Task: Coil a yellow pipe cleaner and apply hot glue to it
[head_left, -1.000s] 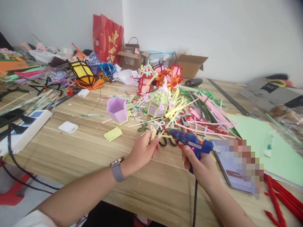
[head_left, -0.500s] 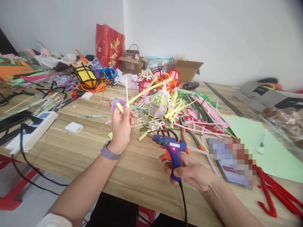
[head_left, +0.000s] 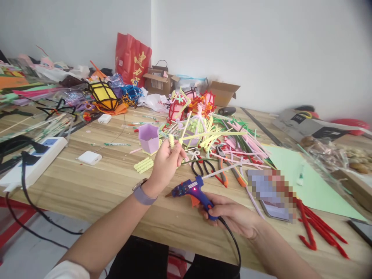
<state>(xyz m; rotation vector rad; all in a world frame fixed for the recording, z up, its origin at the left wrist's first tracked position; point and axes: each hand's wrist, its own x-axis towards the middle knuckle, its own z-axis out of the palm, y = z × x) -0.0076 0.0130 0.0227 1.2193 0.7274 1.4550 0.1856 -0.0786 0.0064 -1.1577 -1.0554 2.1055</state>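
My left hand (head_left: 166, 163) is raised over the wooden table (head_left: 116, 186), pinching a small yellow pipe-cleaner piece (head_left: 172, 140) with long yellow stems sticking out to the right. A grey watch sits on that wrist. My right hand (head_left: 232, 214) grips the handle of a blue hot glue gun (head_left: 190, 190), low over the table, its nozzle pointing left and its red light on. A black cord trails from the gun toward me. Black-handled scissors (head_left: 203, 167) lie just behind the gun.
A big heap of coloured pipe cleaners (head_left: 232, 139) and small lanterns fills the middle. A purple paper cup (head_left: 148, 137), a yellow coil bundle (head_left: 143, 164), a white charger (head_left: 90, 157) and a power strip (head_left: 31, 162) lie left. A phone (head_left: 271, 192), green paper (head_left: 314, 182) and red stems (head_left: 319, 230) lie right.
My right hand has lowered the glue gun and tilted it toward the table, nozzle left. My left hand came down and right with the yellow piece, after lifting it away from the nozzle.
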